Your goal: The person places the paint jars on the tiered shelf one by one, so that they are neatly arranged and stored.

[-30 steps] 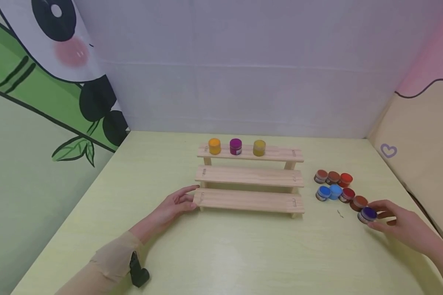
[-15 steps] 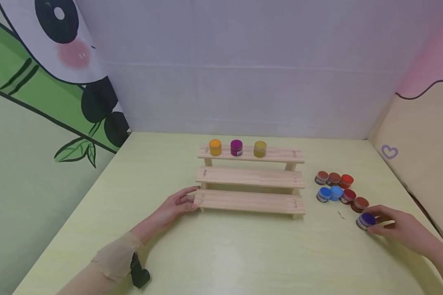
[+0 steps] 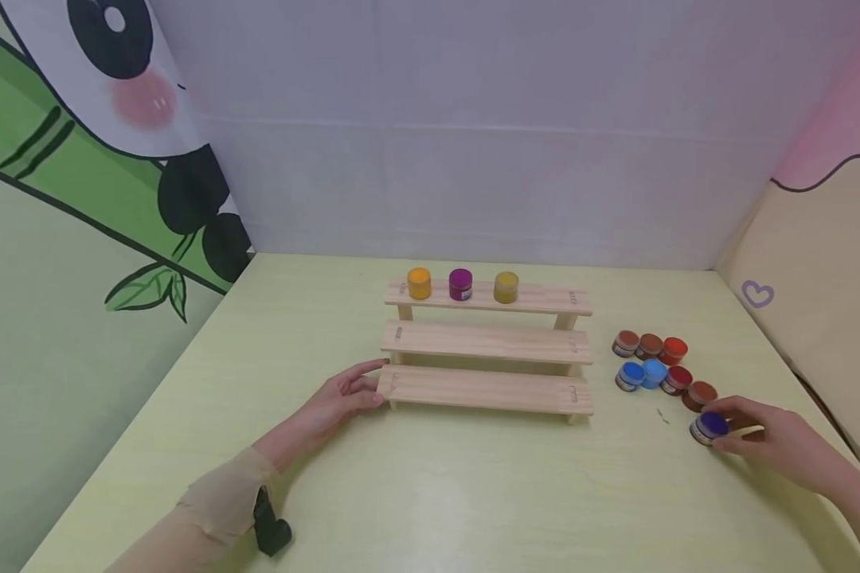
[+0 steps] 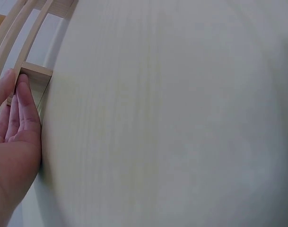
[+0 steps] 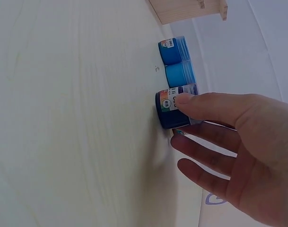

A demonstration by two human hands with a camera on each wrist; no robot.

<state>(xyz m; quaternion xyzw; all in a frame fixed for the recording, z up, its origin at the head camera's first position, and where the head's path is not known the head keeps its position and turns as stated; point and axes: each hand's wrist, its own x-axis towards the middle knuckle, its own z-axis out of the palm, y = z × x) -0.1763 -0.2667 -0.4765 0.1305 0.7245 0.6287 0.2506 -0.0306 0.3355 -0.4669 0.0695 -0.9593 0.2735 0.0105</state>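
My right hand [image 3: 777, 442] pinches a small paint jar with a dark blue-violet lid [image 3: 709, 427] between thumb and fingers, low over the table. In the right wrist view the thumb lies on the jar's printed label [image 5: 170, 100]. My left hand [image 3: 340, 399] grips the left end of the lowest board of a three-step wooden rack [image 3: 487, 390], thumb on one side and fingers on the other, as the left wrist view also shows. On the rack's top step stand an orange jar [image 3: 419, 284], a purple jar [image 3: 461, 285] and an olive-yellow jar [image 3: 506, 287].
Right of the rack, a back row holds two brownish jars and a red jar [image 3: 674, 350]. Before it runs a row with a blue jar [image 3: 630, 376], a light blue jar [image 3: 654, 373], a dark red jar [image 3: 677, 380] and a brown jar [image 3: 700, 395]. Cloth walls [image 3: 473, 191] enclose the table.
My right hand has drawn the dark blue-violet jar slightly toward the front and left, away from the brown jar. My left hand stays on the rack.
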